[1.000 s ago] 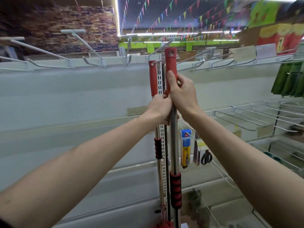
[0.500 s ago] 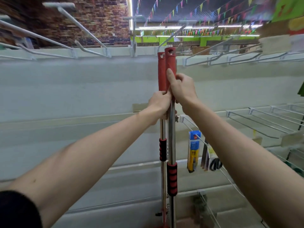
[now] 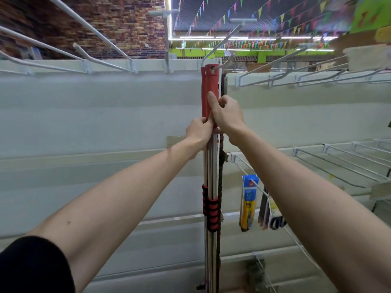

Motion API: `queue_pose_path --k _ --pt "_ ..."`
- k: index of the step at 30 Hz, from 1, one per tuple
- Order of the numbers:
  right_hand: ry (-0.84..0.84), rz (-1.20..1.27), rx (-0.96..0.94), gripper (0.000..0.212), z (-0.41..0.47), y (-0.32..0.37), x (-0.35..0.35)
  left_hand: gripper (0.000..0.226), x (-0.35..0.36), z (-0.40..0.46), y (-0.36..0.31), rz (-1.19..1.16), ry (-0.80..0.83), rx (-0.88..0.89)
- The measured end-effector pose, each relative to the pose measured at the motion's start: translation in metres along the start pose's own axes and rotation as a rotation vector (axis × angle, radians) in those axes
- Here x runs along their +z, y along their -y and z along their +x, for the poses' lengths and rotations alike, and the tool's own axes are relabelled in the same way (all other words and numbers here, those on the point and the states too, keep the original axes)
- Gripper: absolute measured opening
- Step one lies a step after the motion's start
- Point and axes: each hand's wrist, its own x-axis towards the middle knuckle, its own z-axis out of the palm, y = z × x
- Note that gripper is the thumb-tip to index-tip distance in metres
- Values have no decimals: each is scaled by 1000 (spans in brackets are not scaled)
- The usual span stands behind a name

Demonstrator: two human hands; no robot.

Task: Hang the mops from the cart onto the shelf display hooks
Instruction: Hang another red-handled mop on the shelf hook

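Observation:
Two mops with steel poles and red top grips stand upright side by side against the white shelf back. The front mop (image 3: pixel 212 89) has its red top at a display hook (image 3: pixel 224 62), whose wire passes through the hole in the grip. The rear mop (image 3: pixel 203 92) hangs just left of it, almost hidden. My right hand (image 3: pixel 225 113) is wrapped around the front mop's red grip. Just below, my left hand (image 3: pixel 198 134) holds its steel pole. Both mop heads are out of view below.
Long bare wire hooks (image 3: pixel 101 39) jut out from the top rail (image 3: pixel 63 66) on the left and right. Wire hooks (image 3: pixel 338 163) at mid height on the right are mostly bare. A blue-and-yellow packaged item (image 3: pixel 248 199) and scissors packs (image 3: pixel 273 216) hang right of the mops.
The mop in my hands has moved left and closer to the hanging one, and its top hole has reached the hook. My view has tilted upward.

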Motion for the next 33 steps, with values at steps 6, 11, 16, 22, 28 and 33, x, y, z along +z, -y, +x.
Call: queue_pose_path --k 6,11,16,22,28,33 --pt "16 -8 14 49 5 -1 3 47 0 7 1 14 -24 5" --pt "26 23 42 51 9 -2 7 50 -2 18 8 -35 1 -30" --pt "0 26 72 44 5 -3 11 42 -5 20 13 -167 24 -125" --pt "-53 39 176 26 -11 -22 15 38 -18 6 26 -88 76 -142" --pt "-139 81 220 16 -44 -25 26 27 -47 -24 47 -81 27 -125" --pt "-110 68 123 20 -87 -6 62 19 -92 -66 61 -122 73 -115"
